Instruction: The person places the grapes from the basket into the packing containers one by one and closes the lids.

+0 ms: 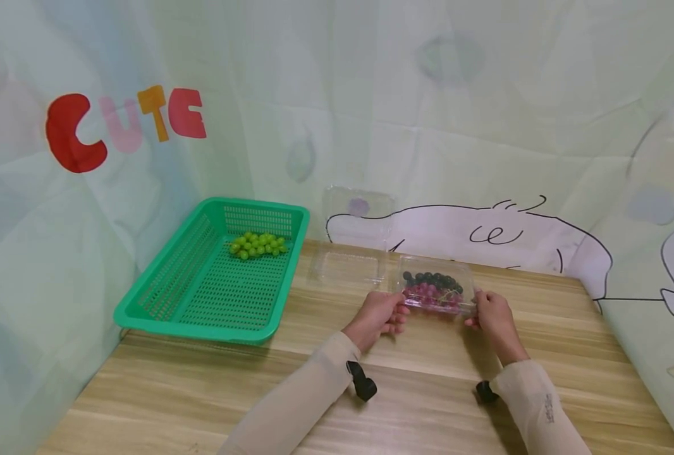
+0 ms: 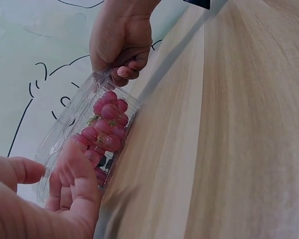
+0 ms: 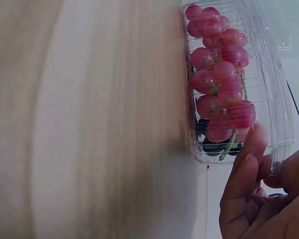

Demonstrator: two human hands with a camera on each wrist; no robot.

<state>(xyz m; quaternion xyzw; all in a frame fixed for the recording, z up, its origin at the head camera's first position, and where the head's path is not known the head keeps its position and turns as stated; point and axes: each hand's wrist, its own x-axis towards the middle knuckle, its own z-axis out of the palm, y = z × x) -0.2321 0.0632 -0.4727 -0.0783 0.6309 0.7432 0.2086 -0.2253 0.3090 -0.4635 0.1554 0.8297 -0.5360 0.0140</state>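
Observation:
A clear plastic clamshell box [image 1: 435,264] holds pink-red grapes [image 1: 428,293] and dark grapes [image 1: 436,278], its lid down over them. At the box's near left corner, my left hand [image 1: 375,318] pinches the rim between thumb and fingers. My right hand [image 1: 493,321] grips the near right corner the same way. In the right wrist view the red grapes [image 3: 222,84] press close to the clear wall, with dark ones partly hidden behind them. The left wrist view shows the box's front side close over the wooden table [image 2: 239,124].
To the left, a green plastic basket [image 1: 282,303] contains a bunch of green grapes [image 1: 257,245]. Another clear clamshell box [image 1: 348,268] stands with its lid raised against the back cloth [image 1: 291,126], just left of the held box. Printed cloth walls border the table.

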